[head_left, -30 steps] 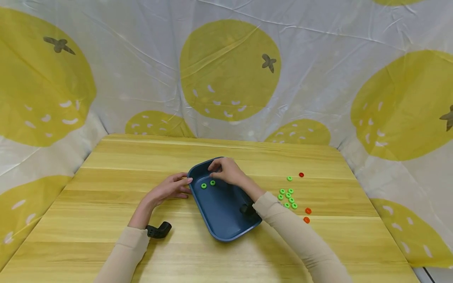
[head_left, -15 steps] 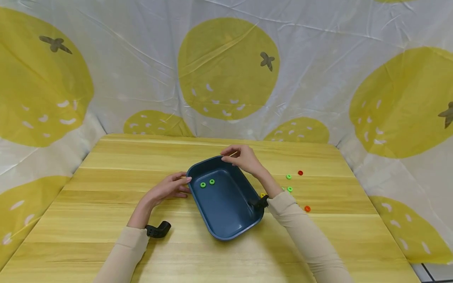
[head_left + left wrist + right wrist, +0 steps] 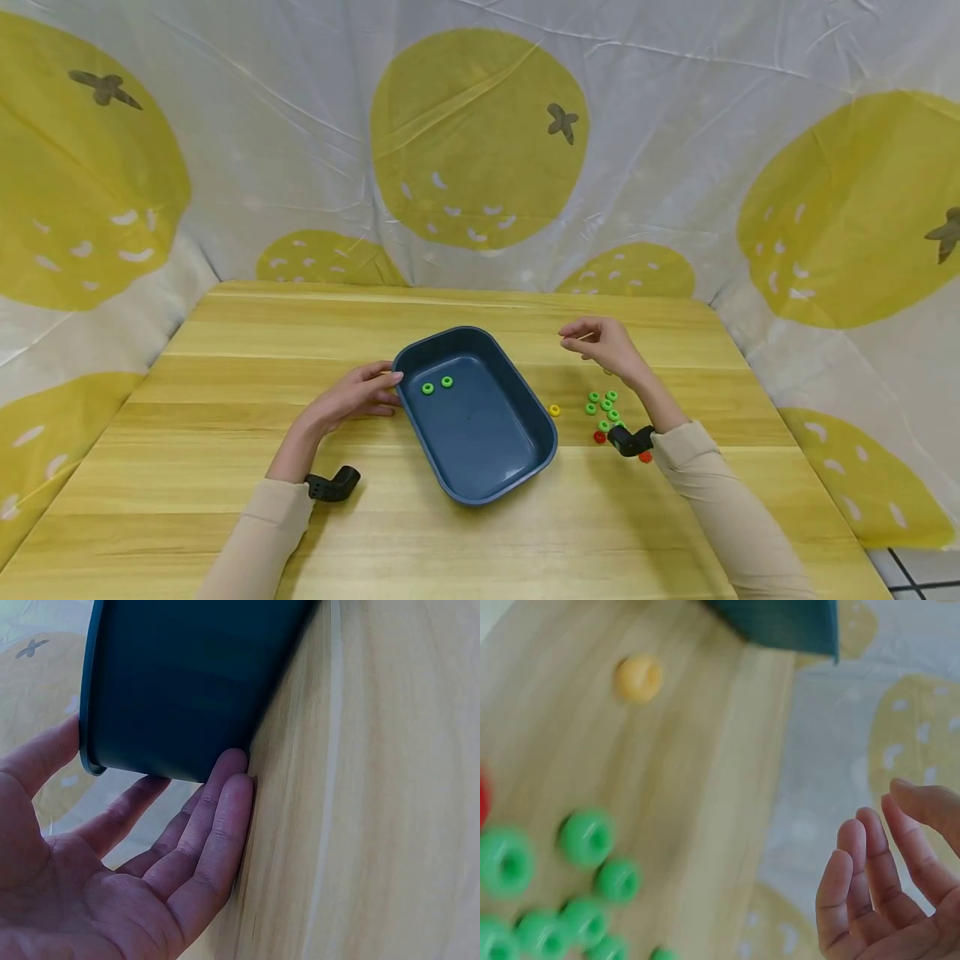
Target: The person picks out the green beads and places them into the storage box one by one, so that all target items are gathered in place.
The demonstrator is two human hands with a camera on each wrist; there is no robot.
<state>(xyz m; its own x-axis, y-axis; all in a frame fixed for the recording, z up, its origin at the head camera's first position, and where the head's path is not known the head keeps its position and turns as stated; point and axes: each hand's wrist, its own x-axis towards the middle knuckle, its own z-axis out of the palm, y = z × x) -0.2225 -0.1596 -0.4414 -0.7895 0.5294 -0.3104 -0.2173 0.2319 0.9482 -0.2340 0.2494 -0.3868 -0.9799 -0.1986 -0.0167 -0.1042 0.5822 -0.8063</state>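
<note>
A dark blue rectangular bin (image 3: pixel 480 442) stands on the table with two small green rings (image 3: pixel 447 382) lying inside near its far left end. My left hand (image 3: pixel 356 396) touches the bin's left side. In the left wrist view the thumb (image 3: pixel 52 754) meets the rim and the extended fingers (image 3: pixel 214 840) rest along the outer wall. Right of the bin, my right hand (image 3: pixel 609 346) hovers above the table, fingers loosely bent. The right wrist view shows nothing between its thumb and fingers. Nearest to it is a cluster of green rings (image 3: pixel 606 404).
A yellow ring (image 3: pixel 554 411) lies beside the bin's right wall. Near the green cluster lie a red ring (image 3: pixel 600 437) and an orange-red one (image 3: pixel 646 457), partly behind the wrist camera (image 3: pixel 630 440). A patterned cloth (image 3: pixel 480 142) hangs behind the wooden table (image 3: pixel 420 550).
My right hand has left the bin, passed over its far rim and moved right toward the loose rings. The left hand stays at the bin's side. Both green rings stay in the bin.
</note>
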